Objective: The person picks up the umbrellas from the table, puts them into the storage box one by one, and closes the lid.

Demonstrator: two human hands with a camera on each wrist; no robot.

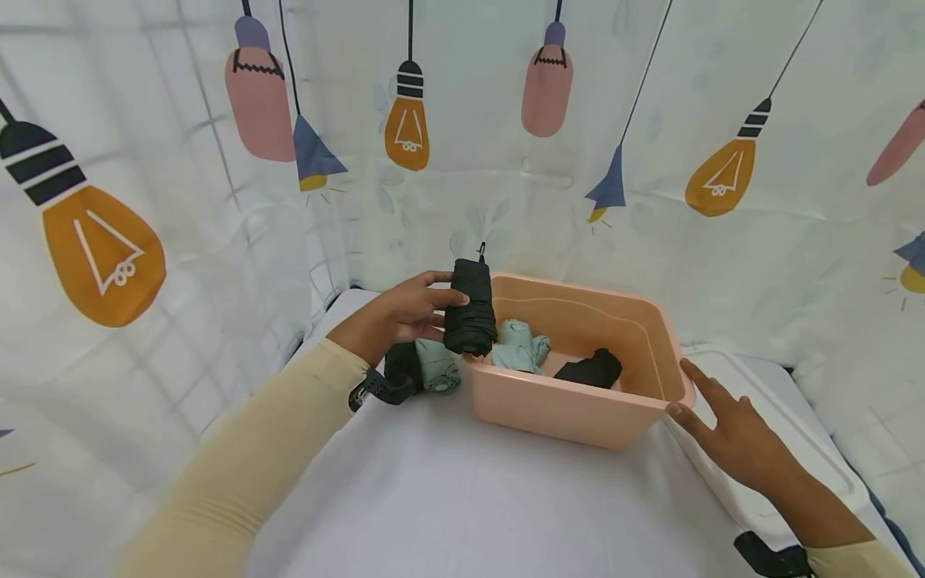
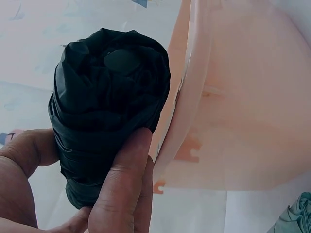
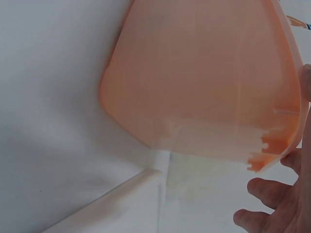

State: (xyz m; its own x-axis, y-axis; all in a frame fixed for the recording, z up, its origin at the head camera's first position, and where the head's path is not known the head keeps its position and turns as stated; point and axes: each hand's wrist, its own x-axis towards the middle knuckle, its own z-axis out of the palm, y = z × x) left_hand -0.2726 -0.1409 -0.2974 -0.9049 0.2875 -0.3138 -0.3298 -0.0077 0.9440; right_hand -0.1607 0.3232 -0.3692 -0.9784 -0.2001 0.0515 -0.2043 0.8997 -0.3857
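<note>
My left hand (image 1: 415,309) grips a black folded umbrella (image 1: 471,309), held upright at the left end of a peach plastic bin (image 1: 571,413). A small cord loop stands at its top. In the left wrist view the crumpled lower end of the umbrella (image 2: 109,97) faces the camera, showing a round dark cap. Inside the bin lie a pale green cloth bundle (image 1: 520,347) and a black bundle (image 1: 592,369). At the bin's right corner my right hand (image 1: 744,437) touches the rim with spread fingers; some fingers (image 3: 269,191) stand off it in the right wrist view.
Left of the bin, partly behind my left wrist, sit a black bundle (image 1: 403,365) and a grey-green bundle (image 1: 437,365). A white lid (image 1: 780,409) lies right of the bin on the white-covered table (image 1: 462,506). A lamp-printed curtain (image 1: 477,201) hangs behind.
</note>
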